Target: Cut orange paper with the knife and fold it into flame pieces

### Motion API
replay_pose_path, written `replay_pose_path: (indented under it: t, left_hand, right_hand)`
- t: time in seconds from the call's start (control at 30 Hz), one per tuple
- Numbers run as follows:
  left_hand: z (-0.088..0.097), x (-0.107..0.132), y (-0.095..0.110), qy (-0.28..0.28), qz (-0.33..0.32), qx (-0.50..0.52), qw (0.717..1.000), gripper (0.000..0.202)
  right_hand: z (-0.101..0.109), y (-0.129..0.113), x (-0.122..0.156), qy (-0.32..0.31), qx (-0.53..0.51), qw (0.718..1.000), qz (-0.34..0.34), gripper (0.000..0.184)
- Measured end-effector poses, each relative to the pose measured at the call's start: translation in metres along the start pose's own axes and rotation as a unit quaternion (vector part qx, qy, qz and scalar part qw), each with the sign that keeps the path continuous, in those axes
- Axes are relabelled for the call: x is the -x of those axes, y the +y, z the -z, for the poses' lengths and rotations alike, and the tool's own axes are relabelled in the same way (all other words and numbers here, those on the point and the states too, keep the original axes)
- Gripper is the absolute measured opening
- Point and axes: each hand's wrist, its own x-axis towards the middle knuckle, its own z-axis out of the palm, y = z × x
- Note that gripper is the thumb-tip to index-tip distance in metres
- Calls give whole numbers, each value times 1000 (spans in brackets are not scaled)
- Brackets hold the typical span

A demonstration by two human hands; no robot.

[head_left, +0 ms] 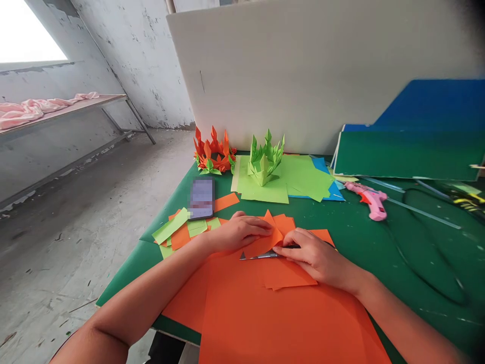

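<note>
A small folded piece of orange paper (261, 246) lies between my hands, its pointed tip standing up. My left hand (242, 231) reaches over from the left, its fingers closed together on the upper edge of that paper. On the other side, my right hand (314, 255) has bent fingers pinched at the paper's lower right edge. A silver, pointed cutting tool (265, 256) lies just below the folded piece, partly under my right hand; its handle is mostly hidden. Beneath everything are several orange sheets (280, 323), with smaller orange pieces (295, 275) on top.
Beyond my hands stand an orange paper crown (214, 156) and a light green one (265, 162), the latter on green sheets (303, 177). A phone (201, 198) rests near paper scraps (180, 235). Rightward lie a pink glue gun (367, 199) and its cable (420, 280).
</note>
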Motion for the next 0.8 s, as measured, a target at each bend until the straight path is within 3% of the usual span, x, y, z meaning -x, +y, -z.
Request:
replay_pose_path:
  t: [0.3, 0.43, 0.5, 0.57, 0.7, 0.8]
  left_hand:
    - [-2, 1, -3, 3, -7, 10, 1000, 37]
    - [-4, 1, -4, 11, 2, 20, 1000, 37]
    - [-4, 1, -3, 18, 0, 24, 1000, 34]
    - [-5, 1, -1, 23, -10, 23, 999, 31]
    - [-8, 2, 5, 37, -13, 9, 999, 53]
    - [-12, 4, 8, 46, 4, 8, 999, 57]
  right_hand:
    - [8, -2, 5, -36, -29, 999, 15, 42]
    - [18, 15, 20, 54, -50, 997, -29, 44]
    - [21, 30, 29, 134, 9, 987, -92, 43]
    - [21, 45, 34, 167, 85, 971, -146, 43]
    - [13, 62, 38, 149, 173, 956, -185, 40]
    - [7, 67, 38, 140, 207, 946, -208, 37]
